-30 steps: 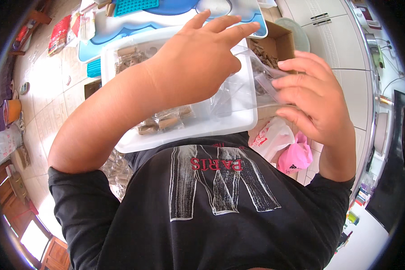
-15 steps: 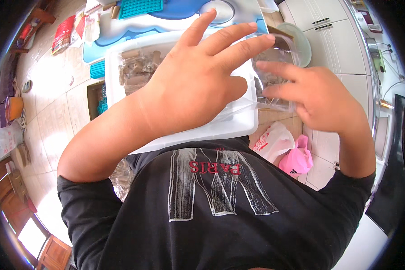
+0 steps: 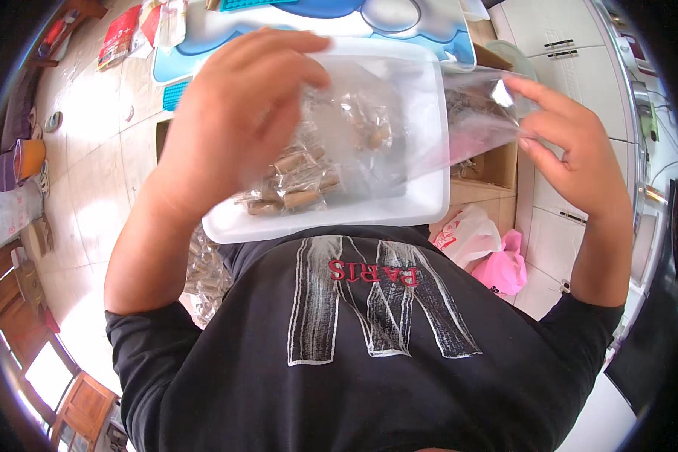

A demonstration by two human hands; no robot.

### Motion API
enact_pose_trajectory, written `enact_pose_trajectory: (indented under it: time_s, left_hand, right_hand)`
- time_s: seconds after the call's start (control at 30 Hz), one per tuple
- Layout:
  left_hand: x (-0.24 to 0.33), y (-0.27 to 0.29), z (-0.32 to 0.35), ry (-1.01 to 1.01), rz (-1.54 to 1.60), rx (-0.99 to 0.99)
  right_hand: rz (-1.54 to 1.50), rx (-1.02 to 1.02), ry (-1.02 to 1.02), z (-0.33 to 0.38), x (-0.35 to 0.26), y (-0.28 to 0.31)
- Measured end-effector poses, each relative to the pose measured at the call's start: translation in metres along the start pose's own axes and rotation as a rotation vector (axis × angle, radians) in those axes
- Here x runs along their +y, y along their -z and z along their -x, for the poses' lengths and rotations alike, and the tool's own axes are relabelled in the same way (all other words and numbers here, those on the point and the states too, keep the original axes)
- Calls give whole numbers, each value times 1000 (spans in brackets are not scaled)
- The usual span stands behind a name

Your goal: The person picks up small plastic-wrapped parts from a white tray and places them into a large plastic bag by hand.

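Observation:
My right hand (image 3: 569, 143) pinches the right end of a clear plastic bag (image 3: 467, 128), thumb and fingers closed on its edge. The bag stretches leftward over a white plastic bin (image 3: 316, 218). In the bin lie several brown rolls (image 3: 301, 200), each in a crinkled clear wrapper. More brown pieces (image 3: 369, 128) show hazily through the film, and I cannot tell whether they are inside the bag or under it. My left hand (image 3: 241, 105) hovers over the bin's left side, blurred, its fingers bent and apart with nothing visible between them.
Beyond the bin is a blue and white patterned tabletop (image 3: 279, 41) with a teal grid tray (image 3: 256, 4). A cardboard box (image 3: 497, 177) stands right of the bin, near white cabinets (image 3: 550, 90). A white bag (image 3: 467, 233) and a pink bag (image 3: 502, 267) lie below it.
My hands have moved apart: the left went left and the right moved right. The clear bag is now pulled out in my right hand. More of the bin's wrapped rolls show.

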State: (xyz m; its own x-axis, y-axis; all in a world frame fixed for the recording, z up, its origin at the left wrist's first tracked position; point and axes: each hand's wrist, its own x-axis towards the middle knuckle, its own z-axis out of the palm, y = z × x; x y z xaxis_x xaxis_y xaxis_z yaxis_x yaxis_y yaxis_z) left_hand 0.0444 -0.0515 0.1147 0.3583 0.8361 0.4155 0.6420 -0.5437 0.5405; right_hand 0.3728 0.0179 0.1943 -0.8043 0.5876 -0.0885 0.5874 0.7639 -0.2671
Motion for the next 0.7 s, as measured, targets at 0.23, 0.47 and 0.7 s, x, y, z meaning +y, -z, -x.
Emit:
enact_pose_trajectory:
  time_s: [0.23,0.47,0.7]
  left_hand:
    - [-58,-32,41,619,-343,-485]
    - [-56,-96,46,513,-649,-587]
    - [-70,-119,31,521,-844,-799]
  right_hand:
    - [130,-91,-15,7,-20,7]
    - [231,-68,185,-11,-33,2]
    - [225,4,280,-19,-51,-9]
